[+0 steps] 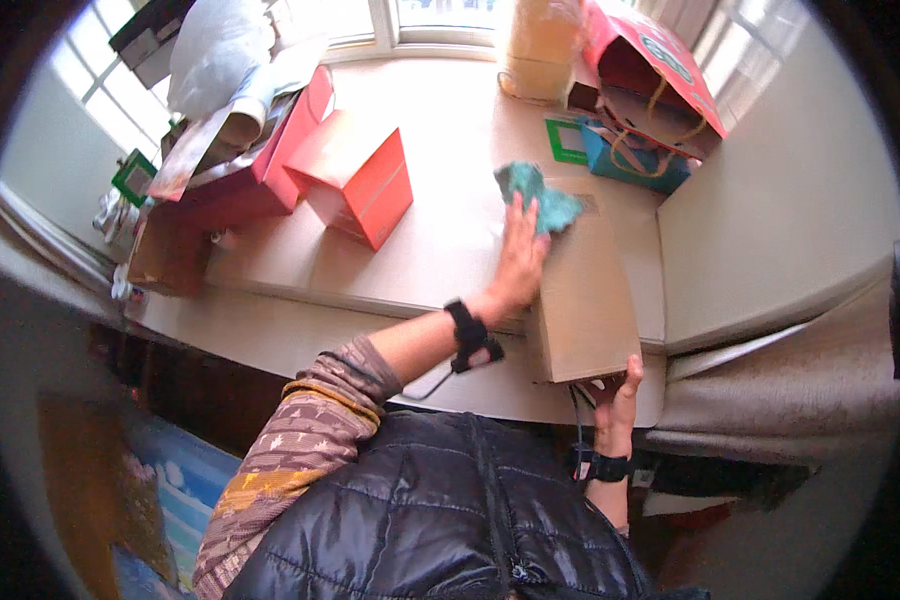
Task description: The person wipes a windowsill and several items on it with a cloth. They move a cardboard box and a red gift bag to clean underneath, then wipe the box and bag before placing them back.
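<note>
My left hand [522,262] reaches forward with its fingers pressed on a crumpled teal-green cloth [544,199]. The cloth lies over the far left corner of a long brown cardboard box [589,292], and part of it hangs past the box's edge. At the near end of that box, my right hand [616,397] grips the lower right corner, thumb up the side and fingers underneath, partly hidden. The box rests lengthwise on the white windowsill [450,135], its near end over the lower front ledge.
A red-orange box [356,180] stands left of centre. Further left, a dark red box [247,180] holds papers, near a white plastic bag [221,60]. At right are a red paper bag [667,75], a blue gift bag [634,161] and a green-framed card [566,141]. A curtain [787,375] hangs right.
</note>
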A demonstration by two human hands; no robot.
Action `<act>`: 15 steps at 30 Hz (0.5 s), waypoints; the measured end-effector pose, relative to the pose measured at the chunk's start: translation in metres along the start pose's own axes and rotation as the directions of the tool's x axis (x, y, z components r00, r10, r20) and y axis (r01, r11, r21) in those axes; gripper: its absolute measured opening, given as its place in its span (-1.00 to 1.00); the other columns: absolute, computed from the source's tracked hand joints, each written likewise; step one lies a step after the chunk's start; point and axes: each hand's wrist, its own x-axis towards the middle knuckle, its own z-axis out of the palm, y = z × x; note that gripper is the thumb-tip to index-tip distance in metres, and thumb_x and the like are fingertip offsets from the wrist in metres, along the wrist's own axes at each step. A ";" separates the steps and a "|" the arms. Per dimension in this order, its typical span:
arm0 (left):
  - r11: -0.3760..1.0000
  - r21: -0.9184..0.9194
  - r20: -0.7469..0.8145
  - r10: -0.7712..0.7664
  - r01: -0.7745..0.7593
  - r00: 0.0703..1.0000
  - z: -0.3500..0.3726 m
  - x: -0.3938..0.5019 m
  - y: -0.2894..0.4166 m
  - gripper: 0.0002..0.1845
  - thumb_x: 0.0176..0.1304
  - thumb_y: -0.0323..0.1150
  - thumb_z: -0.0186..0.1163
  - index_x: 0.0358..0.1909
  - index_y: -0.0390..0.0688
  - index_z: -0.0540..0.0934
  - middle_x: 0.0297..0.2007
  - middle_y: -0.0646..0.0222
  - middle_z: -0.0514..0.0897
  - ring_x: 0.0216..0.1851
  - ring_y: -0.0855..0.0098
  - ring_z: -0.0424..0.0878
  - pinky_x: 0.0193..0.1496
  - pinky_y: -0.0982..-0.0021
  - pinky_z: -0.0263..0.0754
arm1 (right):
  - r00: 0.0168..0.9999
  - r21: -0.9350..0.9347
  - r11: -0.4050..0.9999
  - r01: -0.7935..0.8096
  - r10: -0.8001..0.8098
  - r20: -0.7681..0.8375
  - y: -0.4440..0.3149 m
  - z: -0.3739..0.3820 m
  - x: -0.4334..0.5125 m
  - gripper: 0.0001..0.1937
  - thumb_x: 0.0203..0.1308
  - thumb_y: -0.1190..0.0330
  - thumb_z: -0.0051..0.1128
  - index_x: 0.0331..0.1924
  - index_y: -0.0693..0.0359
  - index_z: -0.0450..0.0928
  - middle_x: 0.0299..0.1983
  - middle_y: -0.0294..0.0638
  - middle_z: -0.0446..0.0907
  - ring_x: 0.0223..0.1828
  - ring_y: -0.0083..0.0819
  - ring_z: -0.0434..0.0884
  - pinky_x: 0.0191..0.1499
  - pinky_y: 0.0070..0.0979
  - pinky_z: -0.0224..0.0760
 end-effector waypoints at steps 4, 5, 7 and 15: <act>0.853 -0.440 0.098 -0.264 0.279 0.960 -0.004 -0.082 0.055 -0.29 0.43 -0.28 -0.10 0.46 -0.24 -0.20 0.46 -0.04 -0.19 0.49 0.02 -0.25 0.49 0.17 -0.31 | 0.992 -0.033 0.999 -0.025 0.029 0.121 -0.006 -0.009 0.000 -0.20 0.11 -0.33 -0.07 0.30 0.06 0.26 0.23 -0.13 0.36 0.23 -0.14 0.36 0.12 0.06 0.34; 0.774 -0.456 0.184 -0.401 0.439 0.898 -0.001 -0.088 0.058 -0.29 0.44 -0.25 -0.12 0.46 -0.24 -0.22 0.46 -0.03 -0.18 0.49 0.04 -0.24 0.49 0.18 -0.31 | 0.991 -0.045 0.998 -0.035 0.040 0.130 -0.008 -0.010 0.001 -0.20 0.11 -0.33 -0.07 0.30 0.05 0.26 0.24 -0.13 0.35 0.23 -0.14 0.35 0.13 0.07 0.32; 0.849 -0.447 0.022 -0.306 0.283 0.952 0.006 -0.084 0.046 -0.34 0.46 -0.16 -0.18 0.45 -0.27 -0.09 0.44 -0.08 -0.07 0.48 0.01 -0.17 0.48 0.19 -0.28 | 0.981 -0.040 0.998 -0.044 0.051 0.189 -0.011 -0.011 0.003 -0.17 0.07 -0.28 0.05 0.31 0.12 0.24 0.22 -0.12 0.38 0.16 -0.17 0.43 0.10 -0.01 0.39; 0.866 -0.417 -0.030 -0.316 0.276 0.948 0.021 0.057 -0.071 -0.55 0.45 -0.22 -0.21 0.17 -0.37 0.36 0.18 -0.16 0.39 0.26 0.00 0.31 0.39 0.23 0.08 | 0.951 -0.014 0.994 -0.104 0.104 0.291 -0.010 -0.015 -0.009 -0.19 0.08 -0.28 0.01 0.34 0.03 0.22 0.30 -0.15 0.29 0.27 -0.09 0.33 0.22 0.09 0.24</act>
